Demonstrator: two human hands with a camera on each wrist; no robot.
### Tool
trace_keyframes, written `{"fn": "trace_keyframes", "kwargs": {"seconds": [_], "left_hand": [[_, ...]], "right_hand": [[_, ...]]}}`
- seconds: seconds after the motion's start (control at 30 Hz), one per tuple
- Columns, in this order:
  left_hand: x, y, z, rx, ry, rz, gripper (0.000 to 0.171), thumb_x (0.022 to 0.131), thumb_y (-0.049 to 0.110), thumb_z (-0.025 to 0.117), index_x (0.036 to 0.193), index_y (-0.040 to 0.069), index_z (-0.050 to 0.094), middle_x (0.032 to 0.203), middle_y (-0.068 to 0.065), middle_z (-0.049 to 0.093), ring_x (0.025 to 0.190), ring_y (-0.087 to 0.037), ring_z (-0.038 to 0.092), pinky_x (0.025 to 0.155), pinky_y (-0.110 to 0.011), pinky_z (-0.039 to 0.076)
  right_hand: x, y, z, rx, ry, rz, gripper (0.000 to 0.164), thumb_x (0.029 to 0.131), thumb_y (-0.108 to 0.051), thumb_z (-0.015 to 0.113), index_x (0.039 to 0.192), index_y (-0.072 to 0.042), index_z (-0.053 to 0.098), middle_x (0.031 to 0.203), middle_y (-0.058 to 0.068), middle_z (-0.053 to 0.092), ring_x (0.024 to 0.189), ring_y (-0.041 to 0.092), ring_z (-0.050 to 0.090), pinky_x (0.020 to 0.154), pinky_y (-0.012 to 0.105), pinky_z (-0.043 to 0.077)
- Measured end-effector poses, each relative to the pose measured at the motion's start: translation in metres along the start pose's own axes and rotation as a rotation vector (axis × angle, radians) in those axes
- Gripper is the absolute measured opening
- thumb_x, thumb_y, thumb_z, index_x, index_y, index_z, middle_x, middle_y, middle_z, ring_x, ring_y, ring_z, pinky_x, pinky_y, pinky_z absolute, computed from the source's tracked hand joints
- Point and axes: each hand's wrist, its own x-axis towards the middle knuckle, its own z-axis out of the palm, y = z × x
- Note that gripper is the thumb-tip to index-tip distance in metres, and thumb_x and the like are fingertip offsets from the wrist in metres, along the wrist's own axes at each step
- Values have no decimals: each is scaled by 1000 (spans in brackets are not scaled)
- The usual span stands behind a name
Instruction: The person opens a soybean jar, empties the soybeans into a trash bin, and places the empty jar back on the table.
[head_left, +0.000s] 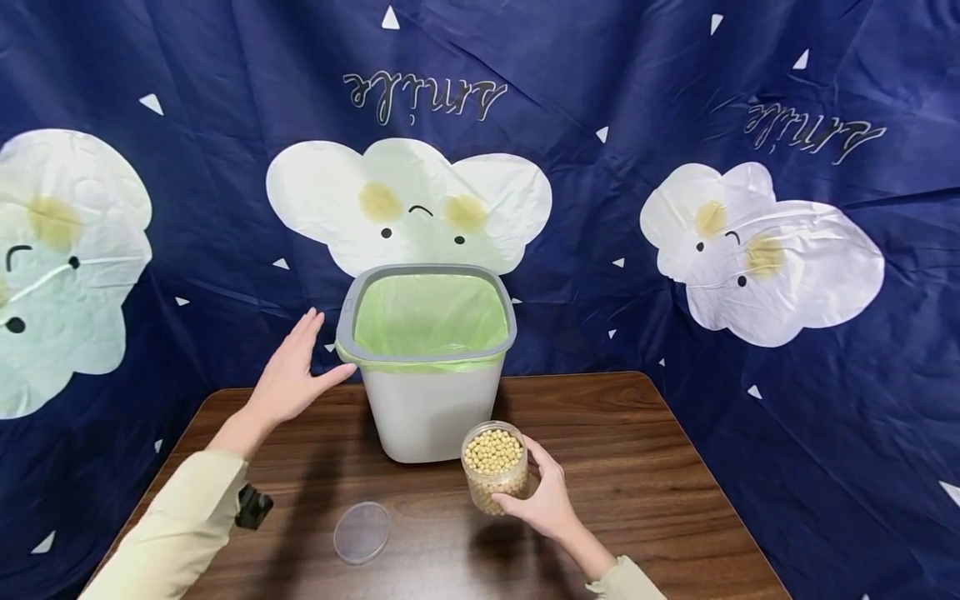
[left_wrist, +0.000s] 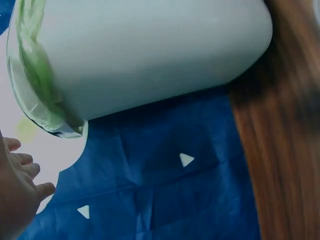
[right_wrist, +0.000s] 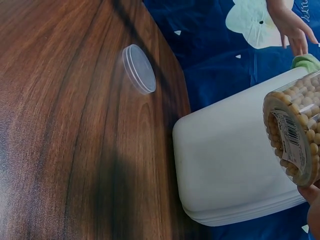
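Brown wood-grain table (head_left: 630,467), grey-rimmed white plastic bin (head_left: 431,412) on it, thin green liner (head_left: 431,312) inside. Left hand (head_left: 288,375) is spread beside it, can't tell if touching. Right hand (head_left: 547,500) grips a clear round plastic jar (head_left: 487,485), lifted near the bin. Clear plastic disc lid (head_left: 362,532) is off, on the table. Pale round beans (head_left: 493,452) nearly fill the jar, so carrying step I'd say; next move calls for a steady grip.

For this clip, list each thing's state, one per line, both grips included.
Jar: uncapped, filled with beans, held off the table.
Clear lid: off, lying flat.
Bin: upright, open-topped.
Green liner: spread inside the bin.
Left grip: outstretched near the bin, holding nothing.
Right grip: curled around the jar.
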Motion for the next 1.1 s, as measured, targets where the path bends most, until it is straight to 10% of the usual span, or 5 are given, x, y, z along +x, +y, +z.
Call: {"fn": "trace_keyframes", "kwargs": {"seconds": [0.3,1.1], "left_hand": [[25,0,5,170,-124,19,98,79,57,58,140,-9,20,145,-28,17,134,-39,15,105,-56,17],[27,4,5,79,-191,-75,99,78,62,55,144,-1,16,145,-24,22,130,-41,25,100,-56,26]], "right_hand": [[1,1,-1,16,-21,-9,72,54,-7,79,117,12,50,107,22,60,92,18,59,71,34,53],[67,-14,-55,-38,27,-121,74,49,5,80,115,16,49,108,28,57,95,16,56,80,13,44]]}}
